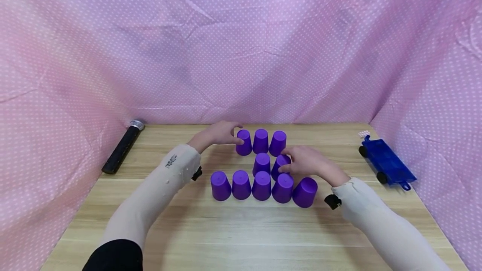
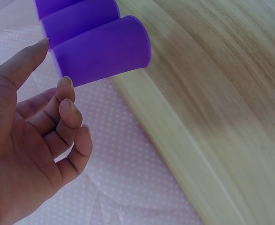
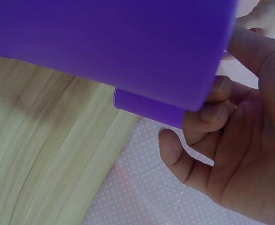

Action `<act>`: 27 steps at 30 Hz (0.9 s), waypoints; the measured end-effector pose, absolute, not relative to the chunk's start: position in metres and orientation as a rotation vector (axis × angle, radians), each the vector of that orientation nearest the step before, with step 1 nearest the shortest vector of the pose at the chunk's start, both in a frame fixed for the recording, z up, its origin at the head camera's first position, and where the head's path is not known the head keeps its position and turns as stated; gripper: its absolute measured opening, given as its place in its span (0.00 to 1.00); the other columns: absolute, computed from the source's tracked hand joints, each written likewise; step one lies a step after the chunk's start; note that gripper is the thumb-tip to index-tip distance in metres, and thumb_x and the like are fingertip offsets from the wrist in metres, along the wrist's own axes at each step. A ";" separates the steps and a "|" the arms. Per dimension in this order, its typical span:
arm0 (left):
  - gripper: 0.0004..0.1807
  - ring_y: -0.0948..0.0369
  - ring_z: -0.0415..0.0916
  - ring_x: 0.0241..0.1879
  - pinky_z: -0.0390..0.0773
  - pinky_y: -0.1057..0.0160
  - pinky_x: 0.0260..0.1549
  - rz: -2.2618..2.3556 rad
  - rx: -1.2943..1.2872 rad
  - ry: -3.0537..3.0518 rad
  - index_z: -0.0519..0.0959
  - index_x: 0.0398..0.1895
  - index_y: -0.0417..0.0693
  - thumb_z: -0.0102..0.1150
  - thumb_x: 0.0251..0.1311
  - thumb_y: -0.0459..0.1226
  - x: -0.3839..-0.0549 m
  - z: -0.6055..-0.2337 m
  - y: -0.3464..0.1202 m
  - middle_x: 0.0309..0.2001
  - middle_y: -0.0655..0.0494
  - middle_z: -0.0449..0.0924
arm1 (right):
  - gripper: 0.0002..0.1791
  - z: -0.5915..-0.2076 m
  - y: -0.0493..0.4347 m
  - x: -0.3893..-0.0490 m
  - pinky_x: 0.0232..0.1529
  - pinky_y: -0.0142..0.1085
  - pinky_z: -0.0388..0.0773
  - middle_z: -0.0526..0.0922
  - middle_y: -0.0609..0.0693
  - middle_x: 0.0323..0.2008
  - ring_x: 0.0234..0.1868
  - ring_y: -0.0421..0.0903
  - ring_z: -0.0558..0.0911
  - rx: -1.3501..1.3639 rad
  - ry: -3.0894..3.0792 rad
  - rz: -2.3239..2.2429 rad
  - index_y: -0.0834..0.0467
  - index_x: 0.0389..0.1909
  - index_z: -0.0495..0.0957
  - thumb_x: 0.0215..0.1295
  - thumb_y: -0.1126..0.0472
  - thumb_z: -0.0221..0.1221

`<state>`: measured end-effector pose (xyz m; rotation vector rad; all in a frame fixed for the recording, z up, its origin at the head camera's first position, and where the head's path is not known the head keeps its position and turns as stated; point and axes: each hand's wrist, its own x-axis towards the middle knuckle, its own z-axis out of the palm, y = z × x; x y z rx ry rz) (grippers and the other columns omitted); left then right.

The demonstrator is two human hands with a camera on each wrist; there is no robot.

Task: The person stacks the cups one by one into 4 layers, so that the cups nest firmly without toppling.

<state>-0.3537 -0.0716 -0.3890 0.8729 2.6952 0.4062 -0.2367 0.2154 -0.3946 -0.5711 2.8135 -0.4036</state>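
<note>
Upside-down purple plastic cups stand in three rows on the wooden table. My left hand (image 1: 223,133) is at the leftmost cup (image 1: 244,147) of the back row. Its thumb overlaps that cup's side and its fingers are loosely bent; in the left wrist view the fingertips (image 2: 68,107) lie by the cup's base (image 2: 104,49), with no firm grip showing. My right hand (image 1: 306,161) pinches the right cup (image 1: 277,170) of the middle row, thumb in front and fingers behind. Close up, that cup (image 3: 114,47) fills the top of the right wrist view.
A row of several purple cups (image 1: 241,185) stands nearest me. A black microphone (image 1: 122,147) lies at the table's left edge. To the right is a blue toy cart (image 1: 388,162) with black wheels, near a small pale item (image 1: 364,134). Pink dotted cloth (image 1: 241,53) surrounds the table.
</note>
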 end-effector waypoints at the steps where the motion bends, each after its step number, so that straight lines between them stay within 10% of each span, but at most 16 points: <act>1: 0.38 0.57 0.80 0.40 0.78 0.57 0.41 0.409 0.873 2.695 0.70 0.69 0.46 0.66 0.59 0.54 -0.352 -0.388 -0.072 0.40 0.52 0.83 | 0.26 -0.395 0.215 -0.237 0.42 0.46 0.78 0.84 0.45 0.37 0.40 0.45 0.82 -0.573 2.811 -0.406 0.54 0.53 0.81 0.60 0.42 0.67; 27: 0.31 0.63 0.76 0.33 0.76 0.63 0.35 0.352 1.094 2.546 0.75 0.65 0.50 0.65 0.62 0.53 -0.303 -0.371 -0.061 0.34 0.58 0.82 | 0.30 -0.384 0.252 -0.251 0.51 0.55 0.78 0.86 0.56 0.45 0.48 0.56 0.84 -0.494 2.856 -0.413 0.63 0.55 0.79 0.61 0.44 0.66</act>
